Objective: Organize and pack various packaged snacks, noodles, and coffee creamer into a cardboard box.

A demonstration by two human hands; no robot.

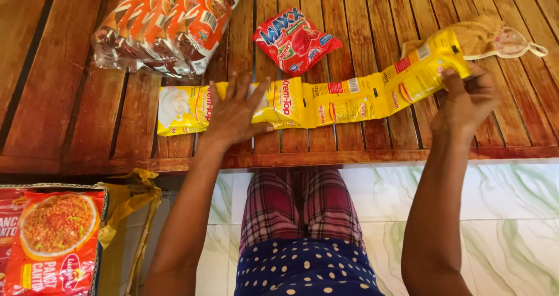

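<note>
The left hand presses flat, fingers spread, on the strip of yellow sachets lying along the slatted wooden worktop, pinning it while the right hand pinches its far end taut.

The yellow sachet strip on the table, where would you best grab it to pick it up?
Take the yellow sachet strip at its ends, from above. It lies flat and stretched along the wooden table, and being long and floppy, it would likely sag if lifted from the middle. The left hand presses flat near one end; the right hand pinches the other.
</note>
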